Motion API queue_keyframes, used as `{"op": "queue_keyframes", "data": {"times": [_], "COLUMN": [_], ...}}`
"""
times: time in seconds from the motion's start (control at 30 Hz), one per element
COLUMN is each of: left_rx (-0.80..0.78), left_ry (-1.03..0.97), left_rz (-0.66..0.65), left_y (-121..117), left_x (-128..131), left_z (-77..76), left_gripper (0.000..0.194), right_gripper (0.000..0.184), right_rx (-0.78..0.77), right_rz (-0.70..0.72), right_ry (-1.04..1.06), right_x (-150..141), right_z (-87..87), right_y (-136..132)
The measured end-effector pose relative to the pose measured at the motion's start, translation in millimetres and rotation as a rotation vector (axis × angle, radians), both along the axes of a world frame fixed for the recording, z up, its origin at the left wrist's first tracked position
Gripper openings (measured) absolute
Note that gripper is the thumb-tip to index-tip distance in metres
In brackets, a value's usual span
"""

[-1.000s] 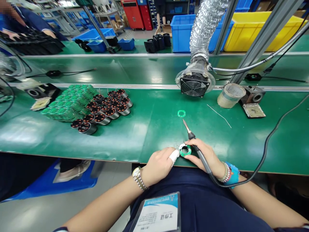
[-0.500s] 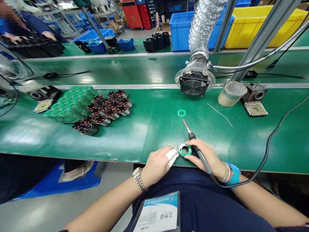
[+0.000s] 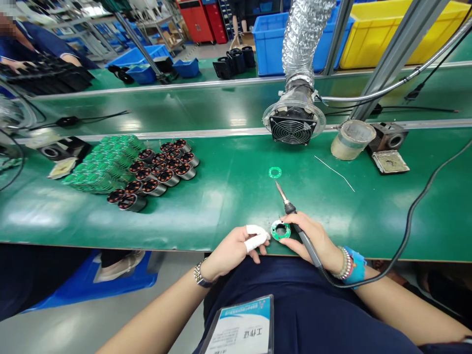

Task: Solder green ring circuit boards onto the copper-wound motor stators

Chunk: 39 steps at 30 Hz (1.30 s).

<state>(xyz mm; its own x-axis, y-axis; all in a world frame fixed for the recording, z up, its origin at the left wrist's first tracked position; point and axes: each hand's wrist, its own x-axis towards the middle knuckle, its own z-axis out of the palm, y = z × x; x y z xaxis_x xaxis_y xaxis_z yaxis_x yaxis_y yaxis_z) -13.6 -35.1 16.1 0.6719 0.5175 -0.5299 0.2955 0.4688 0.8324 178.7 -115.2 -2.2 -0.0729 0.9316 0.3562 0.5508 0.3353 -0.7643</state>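
Soldering iron (image 3: 291, 209) sits pen-style in the closed right hand (image 3: 313, 238), its long axis slanting from lower right to upper left, the tip pointing away from the person. A green ring-shaped circuit board (image 3: 280, 229) lies flat on the green bench mat (image 3: 228, 211) at lower centre, between the hands. The half-open left hand (image 3: 234, 250) rests just beside it, with white-taped fingers (image 3: 256, 235).
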Motion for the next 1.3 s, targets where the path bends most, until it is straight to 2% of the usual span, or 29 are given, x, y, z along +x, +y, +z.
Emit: {"op": "queue_keyframes", "data": {"times": [0.1,0.27,0.43,0.5,0.57,0.7,0.8,0.87,0.93,1.0,1.07,1.13,1.2,1.23,1.3], "left_rx": [0.087,0.2,0.545,0.635,0.642,0.527,0.502,0.649,0.933,1.242,1.47,1.621,1.683,1.66,1.505], "left_ry": [0.037,-0.035,-0.056,-0.078,-0.106,-0.127,-0.071,0.008,0.073,0.074,0.042,0.054,0.112,0.13,0.121], "left_rz": [-0.021,-0.022,-0.074,-0.074,-0.063,-0.046,0.041,0.128,0.17,0.119,0.003,-0.117,-0.216,-0.255,-0.291], "left_y": [5,7,8,9,9,7,-3,-13,-23,-31,-36,-38,-35,-32,-21], "left_x": [-1,4,0,-1,0,9,20,24,24,18,8,-2,-9,-11,-12], "left_z": [-3.3,-5.9,-7.2,-9.0,-10.0,-6.5,-3.4,-4.7,-9.8,-17.5,-25.2,-29.3,-27.1,-23.7,-14.3], "left_gripper": [0.026,0.021,0.013,0.012,0.012,0.012,0.014,0.014,0.01,0.004,0.02,0.034,0.039,0.039,0.037], "right_gripper": [0.033,0.033,0.033,0.033,0.033,0.032,0.032,0.032,0.031,0.031,0.03,0.03,0.03,0.03,0.031], "right_rx": [-0.007,0.007,0.014,0.009,0.006,0.008,0.015,0.012,0.008,0.006,0.003,0.0,0.004,0.008,0.015], "right_rz": [-0.003,0.009,0.014,0.015,0.017,0.015,0.009,0.006,0.008,0.013,0.018,0.019,0.019,0.018,0.011], "right_ry": [-0.001,0.002,0.002,0.001,-0.004,-0.013,-0.014,-0.017,-0.014,-0.007,-0.006,-0.012,-0.018,-0.018,-0.018], "right_x": [0,0,0,1,1,1,1,1,1,1,1,1,0,0,-1], "right_z": [-0.6,-0.9,-0.1,0.1,0.4,0.2,-1.0,-1.9,-2.4,-2.5,-2.0,-1.4,-1.2,-1.3,-1.8], "right_y": [0,0,0,0,0,1,0,0,0,0,0,0,0,0,0]}}
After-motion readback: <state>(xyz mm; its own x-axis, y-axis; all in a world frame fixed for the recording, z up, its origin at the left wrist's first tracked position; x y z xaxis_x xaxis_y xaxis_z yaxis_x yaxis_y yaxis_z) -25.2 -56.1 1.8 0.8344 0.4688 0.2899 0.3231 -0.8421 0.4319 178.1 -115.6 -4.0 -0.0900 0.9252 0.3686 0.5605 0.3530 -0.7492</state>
